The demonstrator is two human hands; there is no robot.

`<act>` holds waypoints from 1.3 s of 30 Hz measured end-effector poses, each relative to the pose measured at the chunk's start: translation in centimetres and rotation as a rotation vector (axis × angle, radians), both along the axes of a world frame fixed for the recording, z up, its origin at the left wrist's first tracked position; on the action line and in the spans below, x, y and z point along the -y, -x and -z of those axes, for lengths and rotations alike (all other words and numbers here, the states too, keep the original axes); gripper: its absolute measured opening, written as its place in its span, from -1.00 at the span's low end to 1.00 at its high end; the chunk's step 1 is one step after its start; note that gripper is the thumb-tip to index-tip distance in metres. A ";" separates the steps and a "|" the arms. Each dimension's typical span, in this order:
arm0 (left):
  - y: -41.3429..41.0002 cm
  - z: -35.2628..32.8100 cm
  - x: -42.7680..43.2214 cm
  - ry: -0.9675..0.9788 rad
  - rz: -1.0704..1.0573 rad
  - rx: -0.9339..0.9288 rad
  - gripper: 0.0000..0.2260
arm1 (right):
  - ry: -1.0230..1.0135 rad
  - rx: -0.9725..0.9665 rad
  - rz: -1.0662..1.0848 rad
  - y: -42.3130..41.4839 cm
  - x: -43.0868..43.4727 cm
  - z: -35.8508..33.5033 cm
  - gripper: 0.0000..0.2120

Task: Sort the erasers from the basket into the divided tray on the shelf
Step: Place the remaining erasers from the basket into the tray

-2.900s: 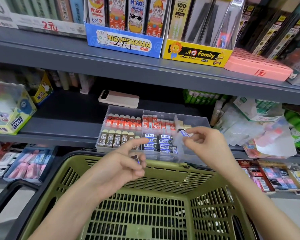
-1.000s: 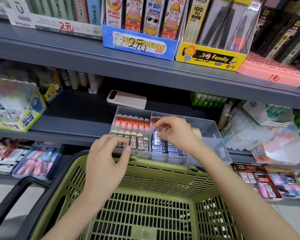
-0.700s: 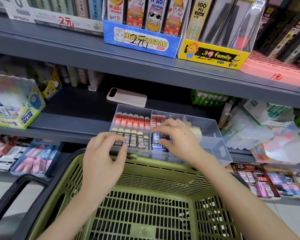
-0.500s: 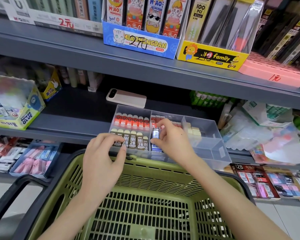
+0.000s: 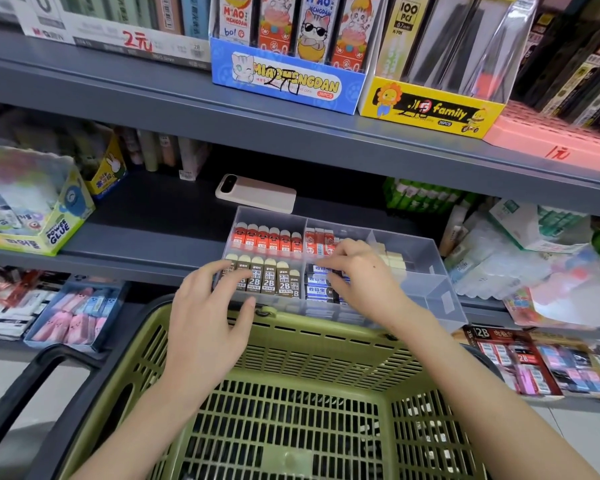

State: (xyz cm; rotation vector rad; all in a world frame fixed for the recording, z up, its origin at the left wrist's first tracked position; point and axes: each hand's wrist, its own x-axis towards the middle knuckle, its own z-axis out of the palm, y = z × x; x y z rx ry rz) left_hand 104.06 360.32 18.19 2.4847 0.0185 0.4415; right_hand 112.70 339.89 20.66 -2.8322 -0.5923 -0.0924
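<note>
Right hand [image 5: 357, 278] sits lower than half a second back; the upright eraser no longer shows. Its grip curls over the blue erasers [image 5: 321, 292] in the centre-front pocket of the tray [image 5: 440, 299], mid-frame. Cannot tell if it pinches one. Left hand [image 5: 208, 327] is spread and holds nothing, fingertips at the tray front. Risk: on lifting away, the curled fingers snag neighbouring erasers and knock the row askew.

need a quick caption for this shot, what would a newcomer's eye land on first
Two bare hands meet at the clear divided tray on the middle shelf. The left hand spreads its fingers over the brown 2B erasers, and the right hand bends its fingers down onto the blue-and-white erasers beside them. Below, the olive-green basket fills the foreground, just in front of the tray.
</note>
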 end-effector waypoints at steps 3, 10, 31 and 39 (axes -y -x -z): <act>-0.1 0.2 -0.1 0.009 0.017 -0.017 -0.68 | -0.043 0.095 0.014 -0.1 0.0 0.5 -0.77; 0.2 -0.2 -0.3 0.008 0.024 0.010 -0.69 | -0.183 0.204 0.092 1.3 0.0 -0.3 -0.81; 8.5 2.4 -2.2 0.049 0.118 -0.097 -0.78 | 0.409 -0.522 -0.327 21.5 3.2 20.6 -0.21; 8.2 2.7 -1.9 0.044 0.113 -0.112 -0.78 | 0.352 -0.426 -0.121 19.0 2.2 20.8 -0.30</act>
